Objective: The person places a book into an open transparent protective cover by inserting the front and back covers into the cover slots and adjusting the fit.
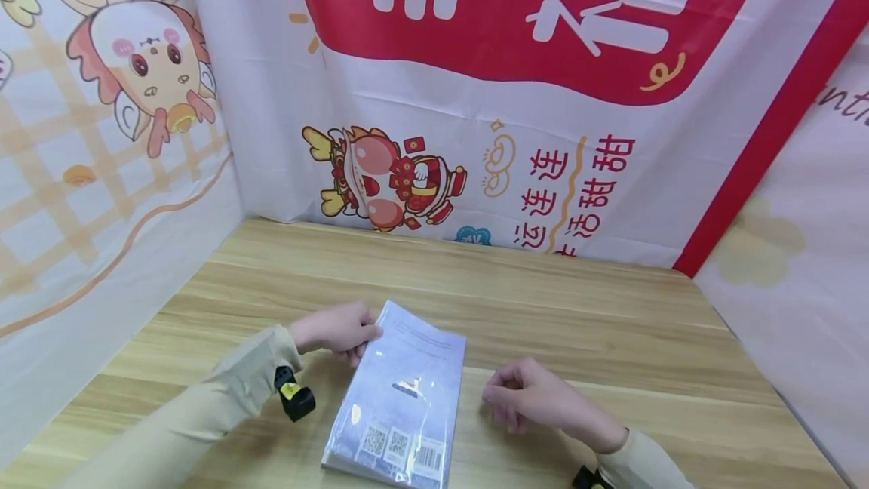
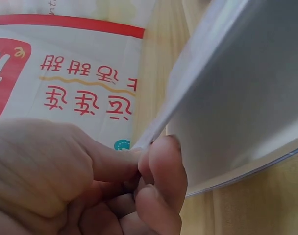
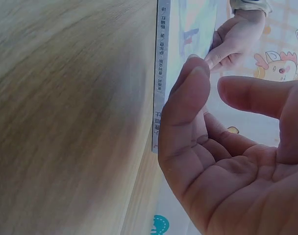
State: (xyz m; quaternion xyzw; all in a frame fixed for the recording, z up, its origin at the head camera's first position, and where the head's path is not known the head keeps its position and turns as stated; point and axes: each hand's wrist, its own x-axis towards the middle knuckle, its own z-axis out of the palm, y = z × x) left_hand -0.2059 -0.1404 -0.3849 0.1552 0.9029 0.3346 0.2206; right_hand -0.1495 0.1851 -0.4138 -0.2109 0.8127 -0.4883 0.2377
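Note:
A pale blue-lilac book (image 1: 410,368) in a glossy clear jacket lies at the near middle of the table, QR codes and a barcode on its upper face. My left hand (image 1: 342,329) is at its far left edge. In the left wrist view, thumb and fingers pinch the edge of the cover (image 2: 203,54), which stands raised at a slant with a plain whitish surface inside. To the right of the book, my right hand (image 1: 539,395) holds nothing, fingers loosely bent. The right wrist view has the book's printed spine (image 3: 161,73) beyond those fingers.
The wood-grain table (image 1: 577,300) is bounded by a printed cloth (image 1: 434,89) at the back. More printed cloth (image 1: 129,195) hangs along the left side, and a pale one (image 1: 801,308) along the right. Each wrist wears a small black device (image 1: 295,396).

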